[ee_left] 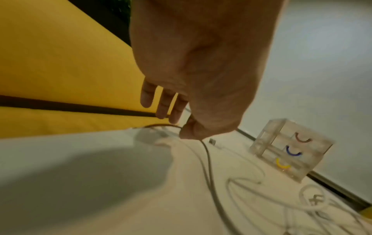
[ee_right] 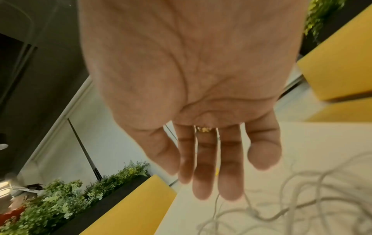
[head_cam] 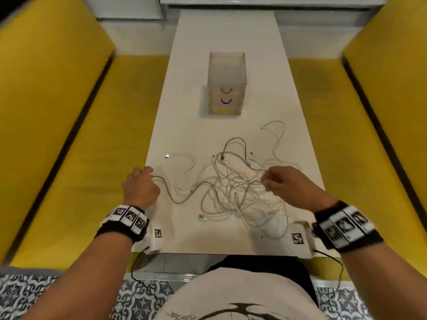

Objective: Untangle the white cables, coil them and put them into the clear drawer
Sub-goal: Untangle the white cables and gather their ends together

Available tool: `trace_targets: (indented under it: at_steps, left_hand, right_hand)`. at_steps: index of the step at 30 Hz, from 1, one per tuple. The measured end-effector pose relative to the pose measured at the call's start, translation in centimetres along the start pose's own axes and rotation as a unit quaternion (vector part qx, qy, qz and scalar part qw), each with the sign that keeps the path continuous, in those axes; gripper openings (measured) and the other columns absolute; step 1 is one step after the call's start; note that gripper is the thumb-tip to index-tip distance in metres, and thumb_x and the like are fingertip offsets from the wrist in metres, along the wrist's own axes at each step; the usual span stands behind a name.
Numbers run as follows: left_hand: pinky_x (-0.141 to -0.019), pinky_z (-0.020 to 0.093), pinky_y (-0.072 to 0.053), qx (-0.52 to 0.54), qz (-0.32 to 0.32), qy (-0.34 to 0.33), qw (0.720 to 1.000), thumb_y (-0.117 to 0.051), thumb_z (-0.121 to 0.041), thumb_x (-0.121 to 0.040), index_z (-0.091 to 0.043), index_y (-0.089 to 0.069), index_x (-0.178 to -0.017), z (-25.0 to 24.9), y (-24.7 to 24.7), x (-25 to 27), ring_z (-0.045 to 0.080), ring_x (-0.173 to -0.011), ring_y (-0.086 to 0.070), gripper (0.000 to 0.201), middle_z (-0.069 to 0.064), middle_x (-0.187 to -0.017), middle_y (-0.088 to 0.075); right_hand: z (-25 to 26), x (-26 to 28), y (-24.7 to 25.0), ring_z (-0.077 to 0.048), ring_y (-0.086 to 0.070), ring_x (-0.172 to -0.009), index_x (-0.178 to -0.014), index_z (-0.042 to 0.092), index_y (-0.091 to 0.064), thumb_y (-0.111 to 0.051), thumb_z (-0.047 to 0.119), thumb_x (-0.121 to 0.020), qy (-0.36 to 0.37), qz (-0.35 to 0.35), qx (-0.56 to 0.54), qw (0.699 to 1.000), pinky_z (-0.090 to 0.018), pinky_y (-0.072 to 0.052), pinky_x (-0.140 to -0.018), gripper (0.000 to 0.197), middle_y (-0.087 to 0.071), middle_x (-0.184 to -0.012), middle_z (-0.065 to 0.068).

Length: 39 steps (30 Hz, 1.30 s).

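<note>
A tangle of white cables [head_cam: 235, 185] lies on the white table [head_cam: 226, 38], nearer its front. Beyond it stands the clear drawer unit [head_cam: 227, 84] with red, blue and yellow handles, all drawers pushed in. My left hand [head_cam: 141, 181] is at the table's left edge. There the thumb and forefinger [ee_left: 186, 128] pinch one cable [ee_left: 209, 160] that trails back into the heap, while the other fingers hang straight. My right hand [head_cam: 275, 181] hovers over the right side of the tangle [ee_right: 302, 198]. Its fingers [ee_right: 229, 174] are straight and hold nothing.
Yellow benches [head_cam: 69, 135] [head_cam: 369, 135] flank the narrow table. Two small tagged white blocks [head_cam: 157, 234] [head_cam: 298, 239] sit at its near corners. Loose cable ends [head_cam: 167, 155] reach toward the drawer unit [ee_left: 289, 149]. A planter with greenery [ee_right: 70, 198] stands beyond the bench.
</note>
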<state>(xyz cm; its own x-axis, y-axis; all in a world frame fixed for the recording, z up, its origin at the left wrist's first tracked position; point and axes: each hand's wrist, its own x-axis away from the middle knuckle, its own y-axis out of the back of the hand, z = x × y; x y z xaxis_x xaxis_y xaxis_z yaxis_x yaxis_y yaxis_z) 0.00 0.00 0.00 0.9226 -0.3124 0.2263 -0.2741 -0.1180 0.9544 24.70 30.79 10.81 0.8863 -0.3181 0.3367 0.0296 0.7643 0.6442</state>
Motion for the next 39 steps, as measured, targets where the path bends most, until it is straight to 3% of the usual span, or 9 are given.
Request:
trace_targets:
  at_steps: [7,16,19,23,27,30,34,37,39]
  left_hand:
    - [-0.096,0.042,-0.038,-0.09,0.023,0.038,0.995,-0.06,-0.011,-0.09,-0.018,-0.068,-0.103,-1.3,-0.2,-0.2,0.029,-0.105,-0.061,0.017,0.007,-0.109,-0.07]
    - [-0.073,0.03,-0.055,0.168,0.028,-0.154,0.973,-0.081,-0.019,-0.083,-0.022,-0.079,-0.083,-8.1,8.5,2.0,0.014,-0.08,-0.069,0.004,-0.005,-0.082,-0.075]
    - [-0.065,0.024,-0.051,0.289,0.02,-0.177,0.941,-0.086,-0.014,-0.079,-0.017,-0.079,-0.077,-9.1,10.5,3.0,0.006,-0.067,-0.066,0.008,-0.005,-0.072,-0.073]
    - [-0.056,0.018,-0.047,0.443,0.023,-0.177,0.879,-0.083,-0.012,-0.082,-0.005,-0.078,-0.083,-9.4,12.2,3.6,0.005,-0.058,-0.057,0.009,0.004,-0.067,-0.069]
    - [-0.045,0.022,-0.033,0.515,0.039,-0.139,0.845,-0.075,-0.023,-0.091,-0.006,-0.072,-0.075,-9.3,12.4,3.0,0.01,-0.045,-0.039,0.024,0.005,-0.058,-0.051]
    - [-0.05,0.025,-0.037,0.617,0.094,-0.115,0.773,-0.064,-0.027,-0.098,-0.013,-0.071,-0.074,-9.1,11.7,2.9,0.013,-0.052,-0.043,0.028,0.001,-0.061,-0.049]
    - [-0.074,0.028,-0.051,0.817,0.099,-0.103,0.559,-0.051,-0.028,-0.103,-0.02,-0.064,-0.079,-10.4,12.3,2.7,0.015,-0.095,-0.066,0.028,-0.002,-0.098,-0.069]
    - [-0.096,0.037,-0.052,0.854,0.1,-0.115,0.497,-0.044,-0.031,-0.107,-0.019,-0.055,-0.082,-12.6,14.4,2.4,0.024,-0.124,-0.062,0.03,0.001,-0.12,-0.071]
    - [-0.097,0.042,-0.053,0.863,0.104,-0.107,0.482,-0.043,-0.034,-0.108,-0.018,-0.053,-0.083,-14.5,15.6,2.5,0.028,-0.114,-0.069,0.031,0.005,-0.109,-0.074]
  right_hand:
    - [3.6,-5.7,-5.2,-0.007,-0.057,-0.081,-0.097,0.014,-0.07,-0.059,0.017,-0.091,0.033,-0.061,-0.017,0.997,-0.017,-0.039,-0.066,0.012,-0.064,-0.088,0.01]
    - [10.0,-8.5,-8.3,-0.017,-0.065,-0.1,-0.132,0.021,-0.058,-0.064,0.033,-0.095,0.116,0.061,-0.059,0.99,-0.032,-0.051,-0.092,0.04,-0.066,-0.123,-0.001]
    - [11.1,-8.7,-8.1,-0.019,-0.069,-0.094,-0.124,0.011,-0.059,-0.066,0.024,-0.095,0.138,0.074,-0.148,0.977,-0.037,-0.054,-0.089,0.032,-0.074,-0.103,-0.014]
    - [12.1,-8.2,-6.4,-0.01,-0.063,-0.06,-0.104,-0.006,-0.062,-0.061,0.011,-0.098,0.154,0.075,-0.236,0.956,-0.019,-0.048,-0.065,0.018,-0.065,-0.07,-0.014]
    - [12.6,-8.7,-4.8,-0.02,-0.055,-0.047,-0.086,0.009,-0.067,-0.053,0.013,-0.099,0.141,-0.026,-0.322,0.936,-0.039,-0.043,-0.057,0.021,-0.046,-0.06,-0.004]
    - [12.9,-8.7,-3.3,-0.015,-0.041,-0.042,-0.082,0.013,-0.065,-0.049,0.015,-0.102,0.113,-0.091,-0.373,0.916,-0.032,-0.033,-0.05,0.025,-0.037,-0.057,0.003]
    - [13.1,-8.4,-1.9,-0.008,-0.024,-0.043,-0.083,0.012,-0.064,-0.048,0.018,-0.104,0.095,-0.083,-0.377,0.918,-0.02,-0.02,-0.045,0.026,-0.03,-0.057,0.005]
    - [13.3,-8.4,-1.8,-0.01,-0.023,-0.046,-0.084,0.011,-0.064,-0.049,0.019,-0.104,0.109,-0.069,-0.346,0.929,-0.021,-0.019,-0.045,0.026,-0.03,-0.059,0.002]
    - [13.6,-8.3,-2.2,-0.009,-0.026,-0.046,-0.082,0.011,-0.064,-0.049,0.016,-0.104,0.131,-0.065,-0.331,0.932,-0.02,-0.021,-0.043,0.027,-0.032,-0.058,0.001]
